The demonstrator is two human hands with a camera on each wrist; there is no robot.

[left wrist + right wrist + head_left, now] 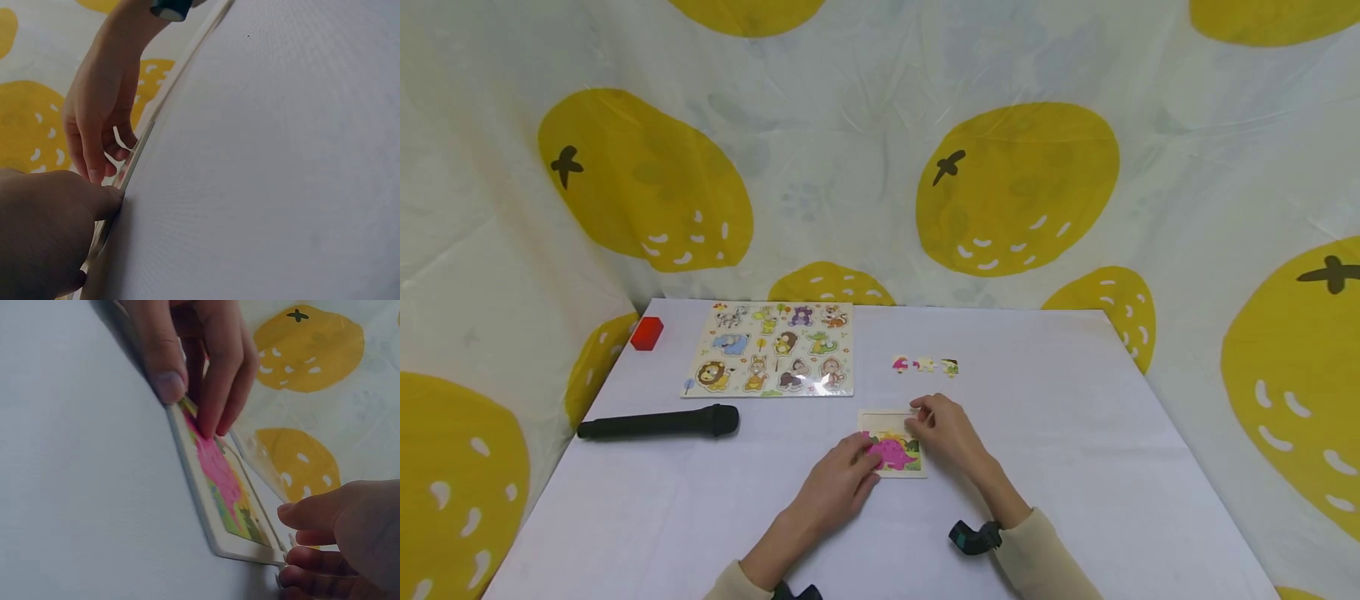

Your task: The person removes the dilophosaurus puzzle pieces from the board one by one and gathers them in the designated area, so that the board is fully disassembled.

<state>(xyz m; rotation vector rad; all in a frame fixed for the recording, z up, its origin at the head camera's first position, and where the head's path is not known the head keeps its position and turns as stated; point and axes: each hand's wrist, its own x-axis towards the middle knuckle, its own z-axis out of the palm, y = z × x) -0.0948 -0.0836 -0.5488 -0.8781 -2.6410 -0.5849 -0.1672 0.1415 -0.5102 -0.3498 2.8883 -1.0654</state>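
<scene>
My left hand [842,481] grips the left edge of a small dinosaur jigsaw board [892,485]. In the right wrist view, its thumb lies along the rim and a finger touches the pink dinosaur picture [215,472]. The upper strip of the board shows bare wood. At the upper right corner, my right hand [951,429] has its thumb and fingers loosely bent and apart; I see no piece between them. Beyond the board lie three loose jigsaw pieces in a row: a left one [900,364], a middle one [925,365] and a right one [951,367].
A larger animal puzzle board [778,350] lies at the back left. Left of it sits a red block [647,333]; in front is a black microphone [658,422]. A white cloth covers the table [1075,467], and a fruit-print curtain [842,167] hangs behind.
</scene>
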